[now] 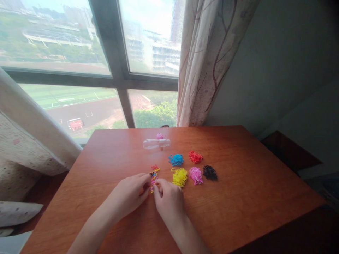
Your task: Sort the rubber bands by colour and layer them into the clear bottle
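My left hand (135,190) curls its fingers in at the left side of a small mixed bunch of rubber bands (154,175), red, yellow, blue, black and pink. From the right, my right hand (169,195) pinches at the near part of the same bunch with thumb and forefinger. Both sets of fingertips are closed on the little bands and partly hide them. Just beyond my right hand lies a heap of yellow rubber bands (180,177). Pink bands (196,175) and black bands (210,173) lie to its right. Farther back are blue bands (176,159) and red bands (195,156).
A clear plastic bottle or tube (156,143) lies on its side near the back of the wooden table (238,187), with a small pink-purple item (160,135) behind it. Past the far edge are a window (120,70) and patterned curtains (203,63).
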{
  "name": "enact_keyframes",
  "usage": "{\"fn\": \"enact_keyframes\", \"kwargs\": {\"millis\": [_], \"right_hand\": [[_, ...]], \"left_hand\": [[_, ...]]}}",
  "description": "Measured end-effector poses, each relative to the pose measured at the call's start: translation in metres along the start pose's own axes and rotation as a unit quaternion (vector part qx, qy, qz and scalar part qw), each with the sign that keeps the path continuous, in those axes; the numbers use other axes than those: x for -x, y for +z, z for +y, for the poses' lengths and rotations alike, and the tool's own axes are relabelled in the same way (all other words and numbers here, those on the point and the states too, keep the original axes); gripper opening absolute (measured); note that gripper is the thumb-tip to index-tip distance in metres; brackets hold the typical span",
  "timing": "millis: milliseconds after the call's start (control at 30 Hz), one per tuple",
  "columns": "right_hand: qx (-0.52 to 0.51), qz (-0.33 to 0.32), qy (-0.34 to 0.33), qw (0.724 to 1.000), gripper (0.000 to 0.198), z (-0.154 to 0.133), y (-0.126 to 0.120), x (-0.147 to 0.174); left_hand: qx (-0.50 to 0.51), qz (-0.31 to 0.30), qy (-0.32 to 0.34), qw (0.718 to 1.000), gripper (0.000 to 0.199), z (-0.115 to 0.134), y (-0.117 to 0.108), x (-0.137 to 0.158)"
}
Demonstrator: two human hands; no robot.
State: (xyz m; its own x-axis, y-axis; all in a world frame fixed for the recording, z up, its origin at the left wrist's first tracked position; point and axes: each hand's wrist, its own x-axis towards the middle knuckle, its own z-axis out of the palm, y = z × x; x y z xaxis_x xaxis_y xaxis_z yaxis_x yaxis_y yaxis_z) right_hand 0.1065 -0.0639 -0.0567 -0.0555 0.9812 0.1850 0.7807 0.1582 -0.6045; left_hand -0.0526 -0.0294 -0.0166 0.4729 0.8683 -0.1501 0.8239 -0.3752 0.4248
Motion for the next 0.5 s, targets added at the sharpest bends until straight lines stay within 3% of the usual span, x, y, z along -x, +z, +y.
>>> {"fn": "enact_keyframes", "kwargs": {"millis": [300,500], "right_hand": [[-0.025,0.011,0.017,0.999,0.012,0.0,-0.005,0.0],[-0.026,0.016,0.004,1.0,0.013,0.006,-0.011,0.016]], "left_hand": [[0.005,0.006,-0.01,1.0,0.012,-0.01,-0.005,0.004],[0.04,0.045,0.006,0.998,0.013,-0.007,-0.001,-0.001]]}}
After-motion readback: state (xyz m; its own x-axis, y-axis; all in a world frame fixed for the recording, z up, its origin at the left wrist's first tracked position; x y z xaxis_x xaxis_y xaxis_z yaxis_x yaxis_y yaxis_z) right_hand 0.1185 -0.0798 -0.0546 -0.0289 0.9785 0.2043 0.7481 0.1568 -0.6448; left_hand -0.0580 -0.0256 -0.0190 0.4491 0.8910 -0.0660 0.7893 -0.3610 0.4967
